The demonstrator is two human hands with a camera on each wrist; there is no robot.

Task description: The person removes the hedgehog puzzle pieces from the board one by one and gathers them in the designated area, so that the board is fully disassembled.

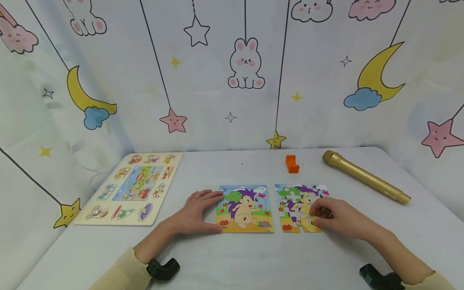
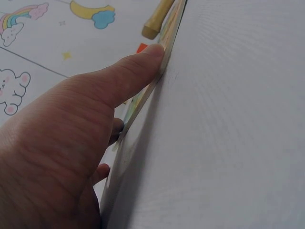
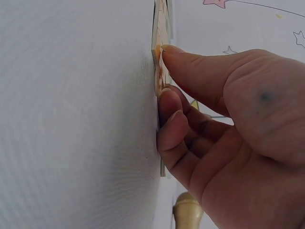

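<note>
A square hedgehog picture board (image 1: 245, 209) lies flat on the table, mid-scene. My left hand (image 1: 195, 213) rests at its left side, fingertips by the top left corner and thumb along the lower edge. In the left wrist view the thumb (image 2: 136, 69) lies against the board's thin edge. To the right are loosely arranged jigsaw pieces (image 1: 286, 223) of a matching hedgehog picture, with white gaps between them. My right hand (image 1: 338, 217) pinches a jigsaw piece (image 3: 163, 69) at their right side between thumb and curled fingers; the hand partly hides that piece.
A wooden picture puzzle board (image 1: 85, 217) with vehicles and toys lies at the left. Behind the pieces stands a small orange block (image 1: 292, 164). A gold microphone-like stick (image 1: 366, 177) lies at the back right. A patterned cloth (image 1: 217, 88) hangs behind the table.
</note>
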